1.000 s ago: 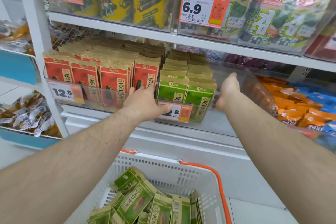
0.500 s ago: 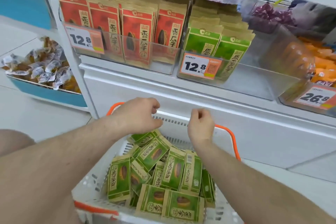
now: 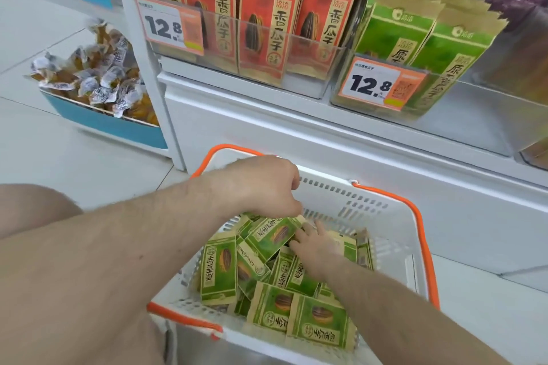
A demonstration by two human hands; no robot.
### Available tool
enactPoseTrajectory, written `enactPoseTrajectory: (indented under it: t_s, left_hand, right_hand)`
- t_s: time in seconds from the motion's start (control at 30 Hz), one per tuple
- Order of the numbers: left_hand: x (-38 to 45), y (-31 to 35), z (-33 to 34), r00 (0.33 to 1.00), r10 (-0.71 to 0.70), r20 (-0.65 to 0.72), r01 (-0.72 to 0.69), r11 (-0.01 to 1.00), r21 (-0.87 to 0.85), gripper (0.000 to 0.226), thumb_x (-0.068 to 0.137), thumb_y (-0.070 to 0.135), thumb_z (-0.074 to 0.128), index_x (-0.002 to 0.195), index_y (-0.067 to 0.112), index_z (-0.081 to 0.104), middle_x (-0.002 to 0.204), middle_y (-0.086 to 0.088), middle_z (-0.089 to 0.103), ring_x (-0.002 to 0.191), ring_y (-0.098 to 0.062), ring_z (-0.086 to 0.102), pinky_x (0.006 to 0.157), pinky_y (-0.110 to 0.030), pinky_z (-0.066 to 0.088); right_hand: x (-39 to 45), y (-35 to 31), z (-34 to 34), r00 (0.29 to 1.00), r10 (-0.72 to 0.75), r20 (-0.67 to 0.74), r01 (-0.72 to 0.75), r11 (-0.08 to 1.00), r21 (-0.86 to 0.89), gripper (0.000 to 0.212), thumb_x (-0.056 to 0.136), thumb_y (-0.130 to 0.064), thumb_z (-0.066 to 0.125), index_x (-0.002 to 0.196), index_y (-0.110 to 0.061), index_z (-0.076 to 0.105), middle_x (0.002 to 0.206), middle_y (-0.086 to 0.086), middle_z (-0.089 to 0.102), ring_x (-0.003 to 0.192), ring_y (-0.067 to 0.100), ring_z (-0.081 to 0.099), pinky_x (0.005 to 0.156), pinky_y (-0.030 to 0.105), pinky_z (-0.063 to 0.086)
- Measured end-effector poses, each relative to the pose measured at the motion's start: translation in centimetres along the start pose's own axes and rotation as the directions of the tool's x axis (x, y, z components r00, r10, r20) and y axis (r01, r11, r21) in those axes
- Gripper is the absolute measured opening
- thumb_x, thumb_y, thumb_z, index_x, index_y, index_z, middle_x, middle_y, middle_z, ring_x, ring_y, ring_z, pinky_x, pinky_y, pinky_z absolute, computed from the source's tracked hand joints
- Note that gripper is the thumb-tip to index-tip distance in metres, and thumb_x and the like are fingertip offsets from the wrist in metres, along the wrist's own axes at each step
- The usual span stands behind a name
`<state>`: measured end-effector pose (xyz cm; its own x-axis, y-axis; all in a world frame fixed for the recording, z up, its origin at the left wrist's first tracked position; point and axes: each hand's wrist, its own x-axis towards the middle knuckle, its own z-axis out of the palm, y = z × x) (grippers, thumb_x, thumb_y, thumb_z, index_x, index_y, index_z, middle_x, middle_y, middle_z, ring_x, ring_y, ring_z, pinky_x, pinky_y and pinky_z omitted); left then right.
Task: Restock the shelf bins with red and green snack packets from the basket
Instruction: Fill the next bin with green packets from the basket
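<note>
Head view: two orange-and-white price tags, one (image 3: 170, 27) on the clear plastic bin of red snack packets (image 3: 267, 18), one (image 3: 382, 83) on the bin of green snack packets (image 3: 415, 41), both read 12.8. Packet lettering is Chinese. Your left hand (image 3: 261, 187) hangs over the white plastic basket with orange handles (image 3: 394, 234), fingers curled down pinching a green packet's (image 3: 271, 238) top edge. Your right hand (image 3: 318, 244) lies on the loose green packets in the basket (image 3: 296, 305), fingers fairly straight, touching that same packet.
</note>
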<state>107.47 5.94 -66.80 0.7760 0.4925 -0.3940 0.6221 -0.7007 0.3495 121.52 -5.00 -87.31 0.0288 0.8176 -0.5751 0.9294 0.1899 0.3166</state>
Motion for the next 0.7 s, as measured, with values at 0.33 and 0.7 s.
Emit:
enactPoseTrajectory:
  t_s: [0.33, 0.7]
  left_hand:
    - [0.3, -0.1, -0.3, 0.999, -0.033, 0.043, 0.034, 0.999, -0.034, 0.046, 0.087, 0.045, 0.063, 0.128, 0.023, 0.059, 0.123, 0.007, 0.063, 0.109, -0.015, 0.06, 0.094, -0.035, 0.052]
    - [0.2, -0.4, 1.3, 0.954, -0.135, 0.267, 0.123, 0.99, 0.063, 0.034, 0.09, 0.056, 0.058, 0.078, 0.024, 0.058, 0.084, 0.006, 0.062, 0.075, -0.009, 0.057, 0.07, -0.026, 0.043]
  right_hand:
    - [-1.5, 2.5, -4.7, 0.992, -0.107, -0.062, 0.093, 0.976, -0.199, 0.012, 0.086, -0.023, 0.072, 0.097, -0.021, 0.07, 0.1, -0.001, 0.069, 0.105, 0.024, 0.054, 0.104, 0.048, 0.029]
    - [-10.9, 8.2, -7.9, 0.906, 0.398, 0.141, -0.054, -0.222, 0.974, 0.006, 0.091, -0.014, 0.071, 0.095, -0.015, 0.066, 0.092, 0.007, 0.075, 0.08, 0.026, 0.074, 0.076, 0.047, 0.061]
